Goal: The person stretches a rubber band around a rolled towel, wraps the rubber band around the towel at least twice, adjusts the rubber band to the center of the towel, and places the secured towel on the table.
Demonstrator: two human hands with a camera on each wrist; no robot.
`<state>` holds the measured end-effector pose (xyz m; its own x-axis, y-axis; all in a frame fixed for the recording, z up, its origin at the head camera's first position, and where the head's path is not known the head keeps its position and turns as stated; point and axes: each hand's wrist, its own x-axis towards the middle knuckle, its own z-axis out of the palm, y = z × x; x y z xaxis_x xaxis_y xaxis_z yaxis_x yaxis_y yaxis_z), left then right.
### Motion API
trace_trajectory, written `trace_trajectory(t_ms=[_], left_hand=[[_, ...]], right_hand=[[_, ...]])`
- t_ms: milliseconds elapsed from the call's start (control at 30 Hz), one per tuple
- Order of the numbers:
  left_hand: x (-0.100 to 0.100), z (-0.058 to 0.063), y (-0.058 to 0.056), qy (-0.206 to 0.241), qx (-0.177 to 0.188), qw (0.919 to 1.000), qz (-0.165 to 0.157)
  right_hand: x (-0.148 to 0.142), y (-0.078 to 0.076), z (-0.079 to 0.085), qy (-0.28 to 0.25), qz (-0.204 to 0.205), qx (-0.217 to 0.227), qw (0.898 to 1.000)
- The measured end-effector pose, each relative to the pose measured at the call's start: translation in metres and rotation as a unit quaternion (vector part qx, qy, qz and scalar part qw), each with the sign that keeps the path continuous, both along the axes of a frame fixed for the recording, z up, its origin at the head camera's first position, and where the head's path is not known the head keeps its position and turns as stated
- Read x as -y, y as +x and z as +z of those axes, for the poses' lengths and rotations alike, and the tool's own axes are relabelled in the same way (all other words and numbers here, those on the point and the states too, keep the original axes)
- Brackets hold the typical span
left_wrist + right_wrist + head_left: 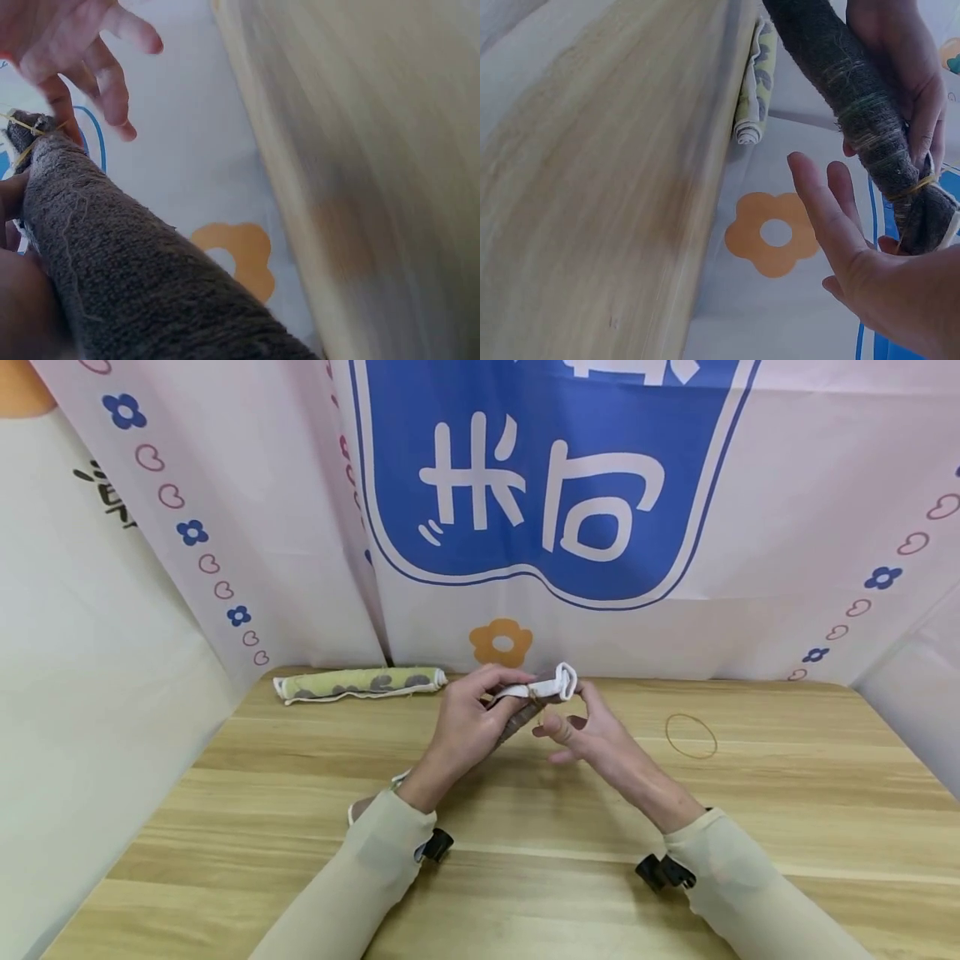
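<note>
I've got the left hand (472, 714) gripping a rolled brown towel (519, 720), its rubber-banded end up over the tabletop (525, 868). Right hand's (603, 745) right beside it, fingers loose; can't tell if they're touching. Rolled green towel (356, 683) lies near the back edge.

Looks like a makeshift booth: printed cloth (300, 552), with a blue lettered panel (491, 550) and orange flower (482, 642), hangs behind and beside a wood-grain table (795, 793); home or shop, I can't tell.
</note>
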<state>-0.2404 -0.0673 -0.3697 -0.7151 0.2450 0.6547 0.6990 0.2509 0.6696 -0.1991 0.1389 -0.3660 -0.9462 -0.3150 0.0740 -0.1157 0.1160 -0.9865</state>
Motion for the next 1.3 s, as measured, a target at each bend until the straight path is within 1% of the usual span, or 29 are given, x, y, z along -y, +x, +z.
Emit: trace_trajectory(t_ms=[100, 167, 267, 400, 467, 533, 600, 700, 867, 967, 1100, 1200, 1300], left_hand=[[0.002, 0.001, 0.0, -0.031, -0.035, 0.9988, 0.012], [0.002, 0.001, -0.001, -0.058, -0.061, 0.9963, 0.017], [0.003, 0.002, -0.001, -0.102, -0.091, 0.9904, 0.022], [0.005, 0.001, 0.0, -0.162, -0.11, 0.9803, 0.023], [0.006, 0.001, 0.0, -0.188, -0.119, 0.9747, 0.021], [0.006, 0.001, 0.001, -0.21, -0.133, 0.9686, 0.017], [0.005, 0.001, 0.001, -0.225, -0.147, 0.963, 0.016], [0.003, 0.0, 0.002, -0.244, -0.167, 0.9551, 0.02], [0.0, -0.004, 0.005, -0.266, -0.184, 0.9463, 0.015], [-0.001, -0.006, 0.006, -0.271, -0.186, 0.9443, 0.002], [-0.001, -0.007, 0.005, -0.271, -0.186, 0.9443, -0.015], [0.0, -0.005, 0.004, -0.266, -0.179, 0.9471, -0.024], [0.0, -0.005, 0.004, -0.257, -0.17, 0.9508, -0.025]], right_hand=[[-0.001, -0.001, -0.001, 0.008, 0.005, 0.001, 1.0], [-0.002, -0.002, -0.001, 0.007, 0.005, -0.001, 1.0], [-0.003, -0.004, -0.002, 0.003, 0.004, 0.002, 1.0], [-0.005, -0.007, -0.005, 0.009, 0.012, 0.007, 1.0], [-0.006, -0.008, -0.006, 0.028, 0.013, -0.005, 0.999], [-0.007, -0.01, -0.007, 0.07, 0.007, -0.033, 0.997], [-0.008, -0.011, -0.007, 0.113, -0.004, -0.06, 0.992], [-0.008, -0.013, -0.007, 0.166, -0.021, -0.095, 0.981], [-0.007, -0.015, -0.009, 0.193, -0.035, -0.107, 0.975], [-0.007, -0.015, -0.01, 0.201, -0.029, -0.106, 0.973], [-0.008, -0.015, -0.01, 0.218, -0.015, -0.122, 0.968], [-0.008, -0.015, -0.01, 0.232, -0.007, -0.136, 0.963], [-0.008, -0.013, -0.009, 0.248, -0.007, -0.148, 0.957]])
